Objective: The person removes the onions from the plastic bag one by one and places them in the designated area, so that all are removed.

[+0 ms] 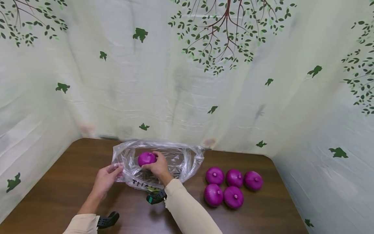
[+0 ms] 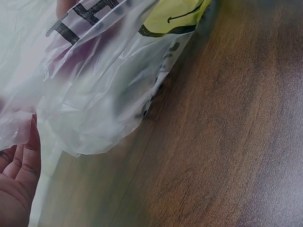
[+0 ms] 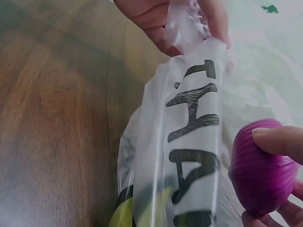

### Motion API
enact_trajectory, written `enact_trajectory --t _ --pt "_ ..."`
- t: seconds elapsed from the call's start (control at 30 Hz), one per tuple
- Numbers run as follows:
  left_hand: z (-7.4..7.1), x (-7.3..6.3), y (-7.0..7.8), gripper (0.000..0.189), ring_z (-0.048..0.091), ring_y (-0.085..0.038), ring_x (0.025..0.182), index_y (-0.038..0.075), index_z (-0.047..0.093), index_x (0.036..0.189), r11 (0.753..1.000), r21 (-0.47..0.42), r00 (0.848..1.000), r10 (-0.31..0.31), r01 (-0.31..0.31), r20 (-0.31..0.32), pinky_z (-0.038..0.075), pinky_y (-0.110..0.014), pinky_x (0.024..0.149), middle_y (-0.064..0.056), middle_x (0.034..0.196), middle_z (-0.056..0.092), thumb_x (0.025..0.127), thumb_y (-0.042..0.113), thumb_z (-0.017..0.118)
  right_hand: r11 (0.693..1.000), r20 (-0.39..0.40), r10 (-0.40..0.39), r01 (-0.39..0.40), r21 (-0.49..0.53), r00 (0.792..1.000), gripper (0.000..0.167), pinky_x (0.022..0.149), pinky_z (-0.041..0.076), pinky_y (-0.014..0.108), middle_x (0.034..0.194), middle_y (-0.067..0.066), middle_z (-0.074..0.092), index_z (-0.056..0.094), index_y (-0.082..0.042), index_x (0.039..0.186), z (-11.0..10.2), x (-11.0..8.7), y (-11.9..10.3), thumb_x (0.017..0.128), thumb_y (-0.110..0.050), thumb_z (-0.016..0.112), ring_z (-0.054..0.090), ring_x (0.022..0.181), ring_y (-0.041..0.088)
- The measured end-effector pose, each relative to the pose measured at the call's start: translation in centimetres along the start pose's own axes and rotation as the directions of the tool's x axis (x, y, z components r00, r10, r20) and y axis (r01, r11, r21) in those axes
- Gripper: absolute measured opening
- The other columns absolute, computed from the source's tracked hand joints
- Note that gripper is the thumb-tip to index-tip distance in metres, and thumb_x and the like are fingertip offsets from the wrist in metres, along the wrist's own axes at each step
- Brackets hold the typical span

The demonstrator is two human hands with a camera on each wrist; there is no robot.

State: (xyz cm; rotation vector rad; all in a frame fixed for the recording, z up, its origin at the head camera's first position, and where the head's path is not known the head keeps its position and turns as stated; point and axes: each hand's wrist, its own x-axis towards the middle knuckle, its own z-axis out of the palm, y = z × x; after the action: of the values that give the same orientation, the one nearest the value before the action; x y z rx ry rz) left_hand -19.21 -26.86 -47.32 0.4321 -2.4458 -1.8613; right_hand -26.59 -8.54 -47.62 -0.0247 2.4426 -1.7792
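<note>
In the head view a clear plastic bag with black lettering lies spread with its mouth open on the table. My left hand pinches the bag's left edge between thumb and fingers. My right hand grips a purple onion over the bag's opening. The right wrist view shows the thumb across that onion, fingers beneath it, beside the lettered bag wall. From the left wrist, the bag shows a yellow printed patch, and the left fingers hold its edge.
Several purple onions sit grouped on the brown wooden table, right of the bag. A pale curtain printed with leaves and branches hangs behind the table and along both sides. Each wrist wears a black strap.
</note>
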Motion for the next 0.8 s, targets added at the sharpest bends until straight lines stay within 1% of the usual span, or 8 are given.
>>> enact_trajectory --t 0.13,0.27,0.37,0.53,0.67,0.8 --pt "0.0 0.1 0.0 0.049 0.06 -0.002 0.071 -0.015 0.051 0.127 1.0 0.008 1.0 0.011 -0.011 0.001 0.05 -0.019 0.067 0.007 0.079 0.065 0.098 0.024 0.058 1.0 0.002 -0.026 0.026 -0.005 1.0 0.069 0.092 0.048 0.042 0.118 0.011 0.06 0.059 -0.005 0.122 -0.7 -0.1 0.0 0.06 -0.002 0.088 0.058 0.109 0.031" --pt "-0.1 0.0 0.1 0.05 0.06 -0.002 0.07 -0.015 0.051 0.126 1.0 0.019 1.0 0.024 -0.024 0.003 0.049 -0.019 0.067 0.008 0.079 0.065 0.098 0.025 0.057 0.999 0.011 -0.034 0.033 0.024 0.999 0.07 0.091 0.049 0.041 0.117 0.01 0.061 0.059 -0.006 0.122 -1.5 -0.2 0.0 0.059 0.001 0.088 0.059 0.107 0.03" --pt "-0.1 0.0 0.2 0.05 0.061 -0.002 0.07 -0.016 0.051 0.126 0.999 0.025 1.0 0.028 -0.028 0.006 0.049 -0.018 0.067 0.008 0.079 0.065 0.098 0.025 0.057 0.999 0.026 -0.033 0.032 0.028 0.999 0.071 0.09 0.049 0.042 0.117 0.01 0.061 0.059 -0.006 0.123 -2.1 -0.5 -0.1 0.059 0.001 0.089 0.059 0.106 0.029" --pt "-0.2 0.0 0.1 0.052 0.06 -0.002 0.071 -0.016 0.051 0.126 0.999 0.042 1.0 0.015 -0.016 0.013 0.049 -0.019 0.068 0.008 0.079 0.065 0.098 0.027 0.057 0.998 0.045 -0.06 0.06 0.012 0.997 0.072 0.089 0.05 0.041 0.116 0.009 0.061 0.06 -0.008 0.124 -3.5 -0.9 0.0 0.059 -0.003 0.089 0.059 0.105 0.027" --pt "-0.1 0.0 0.1 0.053 0.06 -0.002 0.07 -0.015 0.051 0.126 0.999 0.054 1.0 0.003 -0.004 0.016 0.049 -0.018 0.068 0.008 0.078 0.065 0.098 0.03 0.057 0.997 0.06 -0.074 0.073 0.017 0.995 0.072 0.089 0.05 0.041 0.118 0.009 0.06 0.058 -0.008 0.126 -4.8 -1.3 0.3 0.061 -0.002 0.089 0.059 0.106 0.027" --pt "0.0 0.0 0.1 0.055 0.06 -0.002 0.071 -0.015 0.05 0.126 0.998 0.064 1.0 -0.003 0.001 0.023 0.048 -0.018 0.068 0.006 0.079 0.065 0.097 0.032 0.057 0.996 0.054 -0.09 0.09 0.005 0.994 0.072 0.089 0.05 0.04 0.119 0.01 0.06 0.058 -0.006 0.126 -6.1 -1.7 0.5 0.062 -0.004 0.088 0.059 0.107 0.028"
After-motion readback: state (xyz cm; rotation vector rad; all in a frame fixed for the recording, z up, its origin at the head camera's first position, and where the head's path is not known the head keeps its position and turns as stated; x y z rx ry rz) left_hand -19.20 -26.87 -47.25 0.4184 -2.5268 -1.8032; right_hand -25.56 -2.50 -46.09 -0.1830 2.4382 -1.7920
